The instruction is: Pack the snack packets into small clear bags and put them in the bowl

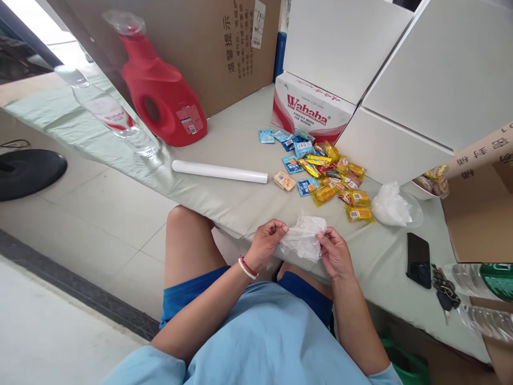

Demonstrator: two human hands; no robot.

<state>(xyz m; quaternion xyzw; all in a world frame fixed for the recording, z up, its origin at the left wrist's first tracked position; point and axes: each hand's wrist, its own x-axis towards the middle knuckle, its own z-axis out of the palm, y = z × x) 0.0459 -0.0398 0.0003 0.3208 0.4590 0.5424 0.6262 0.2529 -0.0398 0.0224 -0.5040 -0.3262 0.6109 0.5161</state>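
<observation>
Between my two hands, over the table's near edge, stretches a crumpled piece of thin clear plastic film (303, 238); whether it is a bag or a cover I cannot tell. My left hand (267, 243) pinches its left edge between thumb and fingertips. On the other side, my right hand (334, 251) grips the right edge with thumb and forefinger. Beyond the film lies a loose pile of small wrapped snacks (320, 166), in yellow and blue packets. More crumpled clear plastic (395, 206) fills a clear bowl (418, 214) right of the pile.
A white tube (219, 171) lies left of the snacks. Farther left stand a red jug (164, 91) and a water bottle (108, 115). A Wahaba box (312, 109) is behind the pile. At right are a phone (418, 260), keys (445, 289) and bottles (481, 280).
</observation>
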